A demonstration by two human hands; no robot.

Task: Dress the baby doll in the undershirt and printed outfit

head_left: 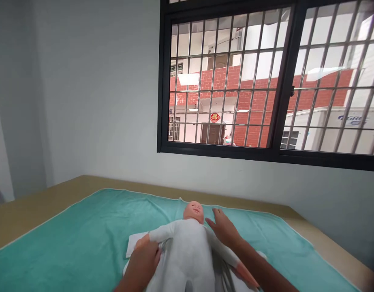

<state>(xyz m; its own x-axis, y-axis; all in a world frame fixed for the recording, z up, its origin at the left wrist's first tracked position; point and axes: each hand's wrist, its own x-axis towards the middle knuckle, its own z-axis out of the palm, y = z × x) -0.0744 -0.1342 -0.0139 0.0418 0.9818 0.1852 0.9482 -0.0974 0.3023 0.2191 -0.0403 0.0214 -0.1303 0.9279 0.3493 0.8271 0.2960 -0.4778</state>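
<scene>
A baby doll (191,247) lies on its back, its head toward the wall. It has a white cloth body and arms, with pinkish head and hands. Under and beside its body a white garment (232,280) is spread, partly hidden by the doll. My left hand (144,261) is closed beside the doll's hand on the left, over the white cloth there; what its fingers hold is hidden. My right hand (223,229) is open, fingers stretched out next to the doll's head and shoulder, with the forearm passing over the doll's other arm.
A green blanket (83,231) with a pale edge covers much of the tan tabletop (68,187). A folded white cloth (132,242) lies left of the doll. Behind the table stands a pale wall (98,101) with a dark-framed, barred window (273,155).
</scene>
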